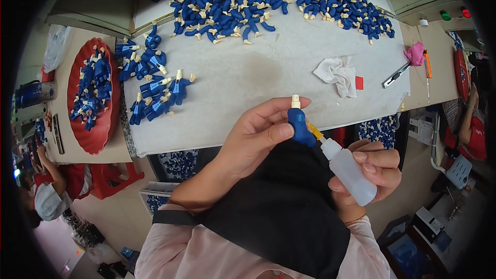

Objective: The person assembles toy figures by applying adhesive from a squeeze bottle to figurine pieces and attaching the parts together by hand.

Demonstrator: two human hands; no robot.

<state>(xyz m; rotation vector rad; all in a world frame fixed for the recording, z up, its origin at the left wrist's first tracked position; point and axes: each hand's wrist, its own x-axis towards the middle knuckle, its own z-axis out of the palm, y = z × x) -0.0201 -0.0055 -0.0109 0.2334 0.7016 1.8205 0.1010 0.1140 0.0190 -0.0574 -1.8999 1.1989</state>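
Observation:
Between the thumb and fingers of my left hand is a blue doll body, its cream neck piece pointing up. My right hand is wrapped around a translucent white squeeze bottle, tilted up toward the left. The bottle's yellow nozzle is at the right side of the doll body; whether it touches cannot be made out. At the left of the table lies a group of blue doll bodies with arms and cream hands attached. A heap of loose blue arms lies at the far side.
A second heap of blue arms lies far right. A white cloth, a red square, a utility knife and a pink cloth lie on the right. A red scalloped tray stands left. Other people sit at both sides.

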